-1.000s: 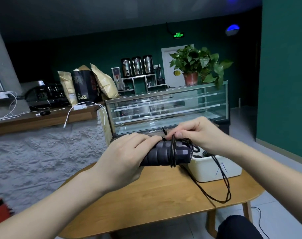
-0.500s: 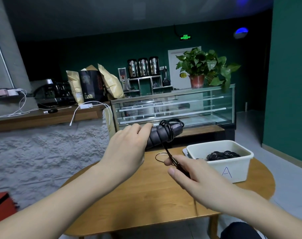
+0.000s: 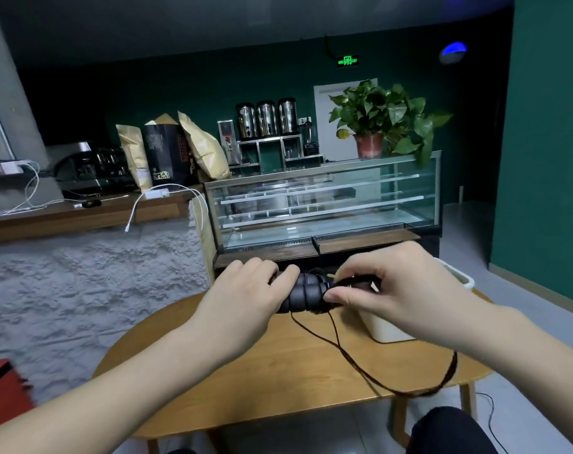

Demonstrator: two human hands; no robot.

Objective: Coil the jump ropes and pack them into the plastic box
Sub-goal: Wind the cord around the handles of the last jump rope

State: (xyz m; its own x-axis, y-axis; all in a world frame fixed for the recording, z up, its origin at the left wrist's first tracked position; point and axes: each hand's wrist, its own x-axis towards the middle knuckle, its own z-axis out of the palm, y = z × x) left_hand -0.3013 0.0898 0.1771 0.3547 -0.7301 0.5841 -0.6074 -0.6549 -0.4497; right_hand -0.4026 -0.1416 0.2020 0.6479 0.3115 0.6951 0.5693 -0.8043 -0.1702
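At the centre of the frame, the left hand grips the black ridged handles of a jump rope, fingers curled round them. Just right of it, the right hand pinches the thin rope against the handles' end. The rope's slack loops down across the wooden bench toward the lower right. The white plastic box sits behind the right hand, mostly hidden.

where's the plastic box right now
In the head view the white plastic box sits on the wooden table, right of centre, mostly hidden behind the right hand.
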